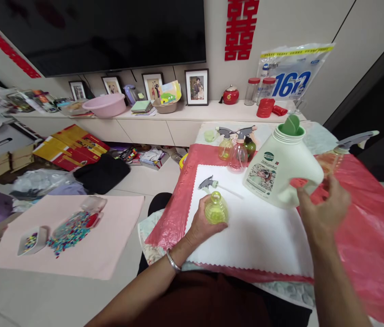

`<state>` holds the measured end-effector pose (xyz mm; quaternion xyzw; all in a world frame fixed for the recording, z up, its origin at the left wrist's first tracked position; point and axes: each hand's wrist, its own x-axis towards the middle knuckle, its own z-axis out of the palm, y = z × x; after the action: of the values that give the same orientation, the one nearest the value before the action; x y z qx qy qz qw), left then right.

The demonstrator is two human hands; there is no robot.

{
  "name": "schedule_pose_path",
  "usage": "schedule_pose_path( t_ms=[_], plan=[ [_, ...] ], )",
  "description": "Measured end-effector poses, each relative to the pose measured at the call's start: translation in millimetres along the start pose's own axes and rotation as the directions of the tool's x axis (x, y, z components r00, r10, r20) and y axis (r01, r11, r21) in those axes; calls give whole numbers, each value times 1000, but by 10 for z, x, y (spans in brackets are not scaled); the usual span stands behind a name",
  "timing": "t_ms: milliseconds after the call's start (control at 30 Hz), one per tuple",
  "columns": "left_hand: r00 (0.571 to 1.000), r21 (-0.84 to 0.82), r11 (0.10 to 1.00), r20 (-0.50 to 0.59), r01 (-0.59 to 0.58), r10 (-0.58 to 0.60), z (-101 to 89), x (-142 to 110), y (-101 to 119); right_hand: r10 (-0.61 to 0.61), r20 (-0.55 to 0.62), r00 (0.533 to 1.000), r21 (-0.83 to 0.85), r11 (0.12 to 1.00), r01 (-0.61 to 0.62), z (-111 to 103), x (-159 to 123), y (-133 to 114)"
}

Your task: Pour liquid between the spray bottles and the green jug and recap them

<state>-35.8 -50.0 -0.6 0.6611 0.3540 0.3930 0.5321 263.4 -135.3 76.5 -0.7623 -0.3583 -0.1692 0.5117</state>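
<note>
My left hand is wrapped around a small yellow-green spray bottle body, its neck uncovered, just over the white mat. Behind it, a grey spray head with a pale dip tube lies on the mat. My right hand, slightly blurred, is beside the handle of a pale green detergent jug. Its thumb and fingers are apart, and whether they touch the handle is unclear. A green cap or scoop sits in the jug's mouth. Past my right hand stands a clear spray bottle with a grey head.
Yellow, pink and dark green spray bottles stand behind the white mat. Red plastic sheeting covers the table. On the floor at left, a pink sheet bears colourful beads and a white container.
</note>
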Motion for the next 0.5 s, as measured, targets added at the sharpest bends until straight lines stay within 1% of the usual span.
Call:
schedule_pose_path(
  t_ms=[33,67,100,133,167,200,233,300,367,433,500],
  plan=[
    [1000,14,1000,10,4,-4,0,-7,33,-45,-69,997,-15,999,44,-59,-94,-99],
    [1000,24,1000,18,8,-9,0,-14,67,-92,-97,991,-14,996,91,-96,-193,-205],
    [1000,32,999,23,12,-13,0,-18,100,-145,-37,989,26,989,146,-103,-289,-312],
    [1000,36,999,24,17,-18,0,-22,132,-210,52,976,82,975,205,-77,-373,-413],
    [999,38,999,27,24,-25,0,-25,161,-268,171,948,143,959,246,-15,-441,-505],
    [999,37,999,27,31,-32,1,-27,186,-321,295,900,203,941,269,82,-489,-582],
    [999,34,999,24,40,-41,2,-30,206,-363,409,837,253,927,279,208,-517,-644],
    [999,27,998,11,52,-53,7,-42,233,-397,584,708,294,916,272,522,-521,-730],
    [998,23,998,-5,61,-61,13,-63,241,-380,705,599,270,925,269,861,-486,-796],
    [996,10,996,-14,85,-85,18,-77,226,-339,795,503,221,934,282,1172,-460,-874],
    [994,-62,992,3,105,-105,13,-60,196,-279,863,422,159,941,299,1429,-479,-964]
  ],
)
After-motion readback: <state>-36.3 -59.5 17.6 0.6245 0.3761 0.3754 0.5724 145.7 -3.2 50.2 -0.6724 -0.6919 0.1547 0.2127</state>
